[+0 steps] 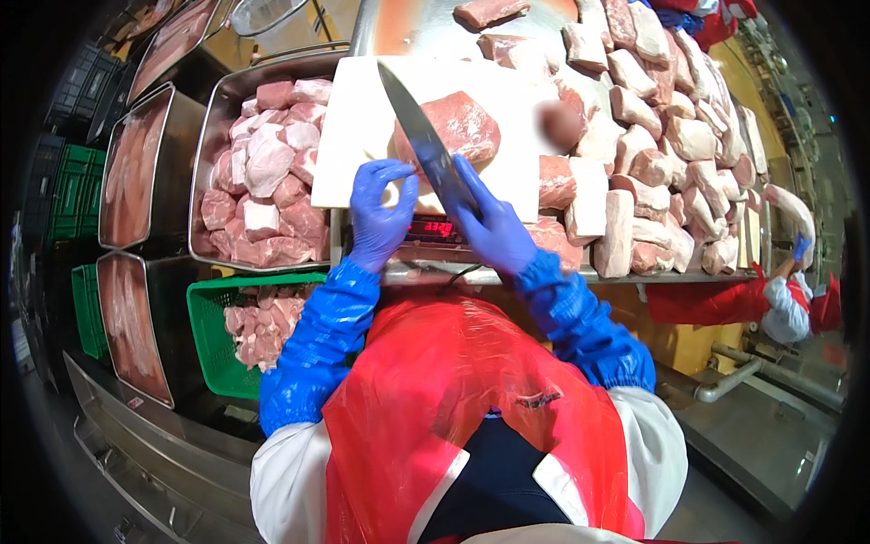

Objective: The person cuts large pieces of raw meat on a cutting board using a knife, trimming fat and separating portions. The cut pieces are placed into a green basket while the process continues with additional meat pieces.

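Observation:
My right hand [498, 227], in a blue glove, is closed around the handle of a long knife [412, 122]. The blade points up and to the left, passing over a piece of raw meat [460, 127] on the white cutting board [349, 118]. My left hand [381, 213], also gloved in blue, is at the board's near edge, left of the knife. Its fingers are curled together, with a small reddish bit at their tips beside the blade. I cannot make out what they hold.
A metal tub [210, 190] of meat chunks stands left of the board, above a green crate [204, 335] of smaller pieces. Many meat pieces [648, 168] cover the metal table to the right. A red-lit display [430, 228] is under the board. Another person [787, 304] works at far right.

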{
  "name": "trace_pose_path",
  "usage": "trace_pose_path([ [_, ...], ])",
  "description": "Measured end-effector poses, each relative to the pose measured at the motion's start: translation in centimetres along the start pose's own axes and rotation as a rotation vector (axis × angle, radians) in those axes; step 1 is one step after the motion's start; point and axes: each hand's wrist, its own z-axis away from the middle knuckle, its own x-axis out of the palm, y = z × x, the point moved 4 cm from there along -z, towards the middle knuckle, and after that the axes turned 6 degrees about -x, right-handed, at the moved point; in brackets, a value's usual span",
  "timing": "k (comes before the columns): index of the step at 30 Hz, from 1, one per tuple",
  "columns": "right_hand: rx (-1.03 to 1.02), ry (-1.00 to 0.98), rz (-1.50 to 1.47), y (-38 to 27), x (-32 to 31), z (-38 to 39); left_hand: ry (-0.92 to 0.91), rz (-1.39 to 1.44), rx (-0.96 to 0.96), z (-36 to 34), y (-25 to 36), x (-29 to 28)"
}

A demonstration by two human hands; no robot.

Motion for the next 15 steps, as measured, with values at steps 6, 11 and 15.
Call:
trace_pose_path([
  [6,0.021,-0.169,0.255,1.6,-0.9,-2.2,0.077,-0.24,0.101,-0.9,-1.1,2.0],
  [11,-0.093,-0.26,0.573,3.7,-4.2,9.6,0.111,-0.279,0.035,0.3,-3.3,1.2],
  [15,0.006,-0.286,0.693,0.6,-9.6,11.4,0.067,-0.019,-0.233,0.1,1.4,1.9],
])
